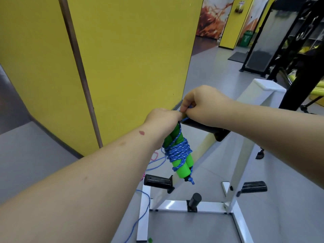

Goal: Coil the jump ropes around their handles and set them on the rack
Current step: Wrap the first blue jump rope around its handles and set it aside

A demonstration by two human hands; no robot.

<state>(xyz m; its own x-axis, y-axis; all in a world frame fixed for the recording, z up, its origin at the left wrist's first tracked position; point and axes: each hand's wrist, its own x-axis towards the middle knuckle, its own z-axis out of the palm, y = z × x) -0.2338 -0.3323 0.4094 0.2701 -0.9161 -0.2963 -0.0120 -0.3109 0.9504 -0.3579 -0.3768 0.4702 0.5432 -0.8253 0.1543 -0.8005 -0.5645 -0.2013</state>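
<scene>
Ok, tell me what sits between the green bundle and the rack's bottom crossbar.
Head view: nothing solid. Below the coiled jump rope held by the left hand there is bare grey floor down to the crossbar and its upright black peg.

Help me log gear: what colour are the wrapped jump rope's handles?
Bright green foam handles, wound with blue white-flecked cord; head view.

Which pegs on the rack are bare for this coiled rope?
Three lower black pegs are bare: lower left peg, small centre peg on the crossbar, lower right peg. The top peg is crowded: both hands, left hand and right hand, hold the bundle there.
</scene>
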